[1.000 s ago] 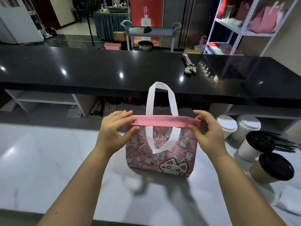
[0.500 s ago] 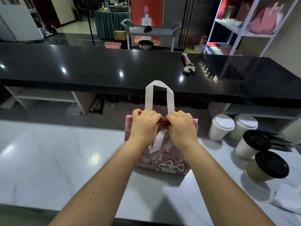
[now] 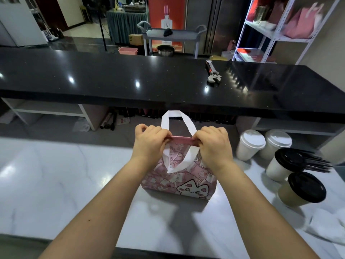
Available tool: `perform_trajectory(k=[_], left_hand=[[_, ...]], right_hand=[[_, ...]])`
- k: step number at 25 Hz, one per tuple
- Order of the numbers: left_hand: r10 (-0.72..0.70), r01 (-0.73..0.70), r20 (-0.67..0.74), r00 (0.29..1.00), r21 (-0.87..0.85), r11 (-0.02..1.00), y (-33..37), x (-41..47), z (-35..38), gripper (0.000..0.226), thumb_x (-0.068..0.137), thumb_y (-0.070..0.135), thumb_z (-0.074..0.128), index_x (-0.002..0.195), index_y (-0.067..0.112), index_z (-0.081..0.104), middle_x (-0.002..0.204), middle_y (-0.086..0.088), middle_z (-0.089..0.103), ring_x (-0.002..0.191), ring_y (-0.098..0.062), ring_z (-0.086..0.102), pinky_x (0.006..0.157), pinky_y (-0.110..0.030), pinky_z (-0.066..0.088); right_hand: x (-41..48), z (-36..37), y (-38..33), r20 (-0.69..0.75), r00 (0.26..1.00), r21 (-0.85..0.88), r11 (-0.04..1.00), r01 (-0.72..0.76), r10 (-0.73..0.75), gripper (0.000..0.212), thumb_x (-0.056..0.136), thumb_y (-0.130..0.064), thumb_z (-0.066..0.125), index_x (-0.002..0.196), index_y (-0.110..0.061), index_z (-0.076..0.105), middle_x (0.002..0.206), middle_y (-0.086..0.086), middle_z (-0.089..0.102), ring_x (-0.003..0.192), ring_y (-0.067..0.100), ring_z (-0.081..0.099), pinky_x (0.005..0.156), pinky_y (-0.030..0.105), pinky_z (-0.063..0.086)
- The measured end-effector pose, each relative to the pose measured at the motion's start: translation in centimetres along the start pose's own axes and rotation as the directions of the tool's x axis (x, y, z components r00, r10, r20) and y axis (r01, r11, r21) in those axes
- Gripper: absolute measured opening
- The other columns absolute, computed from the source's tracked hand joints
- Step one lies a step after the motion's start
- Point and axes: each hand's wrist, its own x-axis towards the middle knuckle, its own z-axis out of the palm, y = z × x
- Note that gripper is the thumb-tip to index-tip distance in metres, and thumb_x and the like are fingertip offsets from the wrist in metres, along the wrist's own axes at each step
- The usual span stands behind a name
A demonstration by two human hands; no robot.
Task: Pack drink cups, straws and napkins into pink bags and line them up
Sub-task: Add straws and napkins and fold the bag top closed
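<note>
Hands have spread slightly apart: left hand point(image 3: 149, 144) and right hand point(image 3: 214, 146) each pinch the pink rim of the bag point(image 3: 179, 181) (cat print), which stands on the near white counter point(image 3: 56, 184), cups point(image 3: 250, 145) at right.

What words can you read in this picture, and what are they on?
No text here can be read.
On the red poster: print too blurred to read.
On the cardboard box: mark too small to read.
On the pink bag: a cat face and little pictures, no readable words.
</note>
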Motion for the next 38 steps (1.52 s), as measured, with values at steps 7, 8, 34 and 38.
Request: perform_trajectory(k=[7,8,34,38], left_hand=[[-0.081,0.082,0.019,0.997,-0.022,0.996,-2.1,-0.3,-0.9,0.006,0.085,0.015,0.069,0.082,0.018,0.066,0.077,0.007,0.064,0.075,-0.021,0.060,0.084,-0.034,0.025],[-0.089,0.089,0.016,0.996,-0.025,0.996,-1.8,0.0,-0.8,0.006,0.085,0.015,0.069,0.081,0.018,0.066,0.075,0.007,0.064,0.074,-0.021,0.060,0.083,-0.035,0.025],[-0.231,0.231,0.009,0.973,-0.068,0.971,0.9,2.4,0.8,0.011,0.088,0.034,0.065,0.093,0.025,0.069,0.088,0.010,0.068,0.089,-0.016,0.059,0.086,-0.036,0.028],[-0.248,0.248,0.013,0.969,-0.063,0.967,1.2,2.5,1.0,0.008,0.089,0.032,0.064,0.089,0.025,0.068,0.085,0.011,0.067,0.086,-0.014,0.059,0.085,-0.035,0.028]], right_hand=[[-0.3,-0.9,1.9,0.027,0.995,-0.023,0.995,-0.098,0.098,0.018,0.080,0.001,0.057,0.078,-0.017,0.061,0.078,-0.003,0.060,0.083,0.024,0.054,0.079,0.035,0.026],[0.1,-0.9,2.1,-0.008,0.995,-0.016,0.995,-0.100,0.100,0.019,0.080,0.002,0.057,0.077,-0.016,0.063,0.077,-0.002,0.061,0.082,0.025,0.055,0.079,0.035,0.025],[-5.4,3.6,-2.1,-0.164,0.952,-0.134,0.962,0.238,-0.259,0.013,0.072,-0.005,0.068,0.074,-0.017,0.062,0.069,-0.003,0.057,0.075,0.026,0.056,0.090,0.040,0.034],[-5.3,3.1,-1.4,-0.103,0.933,-0.004,0.938,0.346,-0.344,0.019,0.067,0.012,0.065,0.074,-0.005,0.062,0.071,0.009,0.057,0.066,0.029,0.050,0.063,0.039,0.047]])
